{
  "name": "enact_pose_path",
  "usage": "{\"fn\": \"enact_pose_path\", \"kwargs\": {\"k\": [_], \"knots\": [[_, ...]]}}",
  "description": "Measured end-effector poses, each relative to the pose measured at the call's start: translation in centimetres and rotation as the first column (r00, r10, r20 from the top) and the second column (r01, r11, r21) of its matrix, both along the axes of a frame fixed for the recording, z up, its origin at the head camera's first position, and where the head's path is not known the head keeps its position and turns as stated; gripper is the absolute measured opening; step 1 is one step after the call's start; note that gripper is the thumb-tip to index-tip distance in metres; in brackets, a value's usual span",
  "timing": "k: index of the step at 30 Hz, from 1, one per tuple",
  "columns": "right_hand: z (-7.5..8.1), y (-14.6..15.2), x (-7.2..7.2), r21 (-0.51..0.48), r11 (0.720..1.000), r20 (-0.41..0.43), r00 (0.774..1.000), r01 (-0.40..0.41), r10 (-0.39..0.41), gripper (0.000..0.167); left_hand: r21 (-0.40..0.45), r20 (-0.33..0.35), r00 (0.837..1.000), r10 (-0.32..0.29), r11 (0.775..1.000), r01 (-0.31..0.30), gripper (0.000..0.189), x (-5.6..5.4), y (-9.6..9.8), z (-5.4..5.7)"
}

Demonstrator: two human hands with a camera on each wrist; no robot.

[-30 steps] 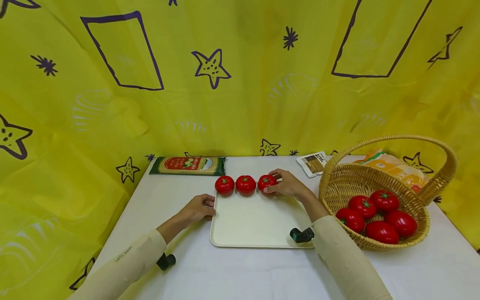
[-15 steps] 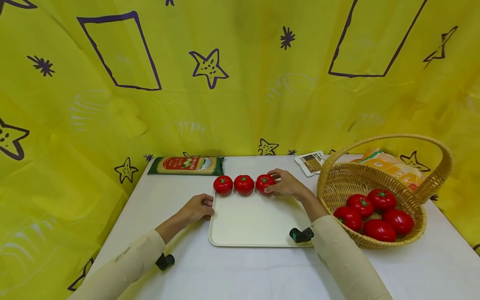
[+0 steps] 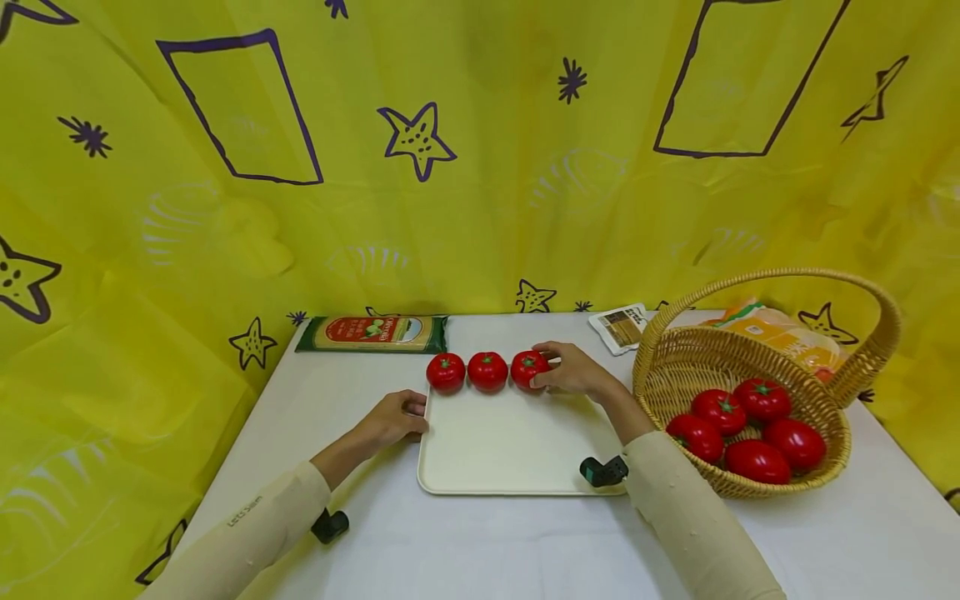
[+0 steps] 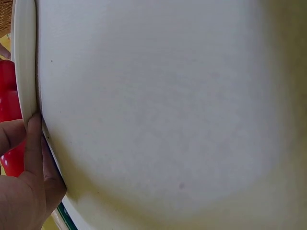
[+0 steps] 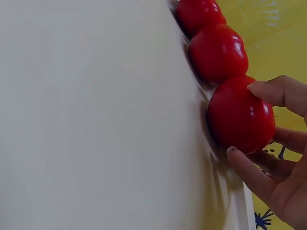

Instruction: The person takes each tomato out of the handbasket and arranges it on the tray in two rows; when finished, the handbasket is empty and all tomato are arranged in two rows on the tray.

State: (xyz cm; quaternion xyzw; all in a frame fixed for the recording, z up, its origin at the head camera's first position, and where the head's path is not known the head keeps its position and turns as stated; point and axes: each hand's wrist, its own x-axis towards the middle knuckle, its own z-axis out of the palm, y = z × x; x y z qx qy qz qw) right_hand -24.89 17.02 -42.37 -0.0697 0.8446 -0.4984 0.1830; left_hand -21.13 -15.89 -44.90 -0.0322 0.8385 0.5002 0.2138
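Observation:
Three red tomatoes stand in a row along the far edge of a cream tray (image 3: pixel 517 450): a left one (image 3: pixel 446 372), a middle one (image 3: pixel 487 372) and a right one (image 3: pixel 528 370). My right hand (image 3: pixel 572 368) holds the right tomato, thumb and fingers round its side; in the right wrist view the same tomato (image 5: pixel 240 115) sits at the tray's rim, against its neighbour (image 5: pixel 218 53). At the tray's left side my left hand (image 3: pixel 392 417) grips the rim (image 4: pixel 26 62), as the left wrist view shows close up.
A wicker basket (image 3: pixel 675 362) with several more tomatoes (image 3: pixel 757 461) stands at the right, its handle arching high. Behind it lies an orange and yellow bag (image 3: pixel 787 333). A small white packet (image 3: pixel 621 328) and a green pasta-like package (image 3: pixel 375 332) lie along the yellow curtain (image 3: pixel 465 233).
Both hands keep their places at the tray and the right tomato. The head view has shifted slightly; nothing else visibly moves.

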Motion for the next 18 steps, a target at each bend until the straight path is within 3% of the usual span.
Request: {"fn": "enact_pose_path", "kwargs": {"k": [10,18], "knots": [[0.04,0.37,0.00,0.026,1.000,-0.029,0.999,-0.016,0.017,0.067,0.007,-0.004,1.000,-0.019,1.000,0.020,0.049,0.06,0.05,0.20],[0.58,0.72,0.27,-0.006,1.000,-0.128,0.992,0.017,-0.018,0.067,0.019,0.004,1.000,-0.011,1.000,0.011,0.047,-0.03,0.01,-0.07]]}}
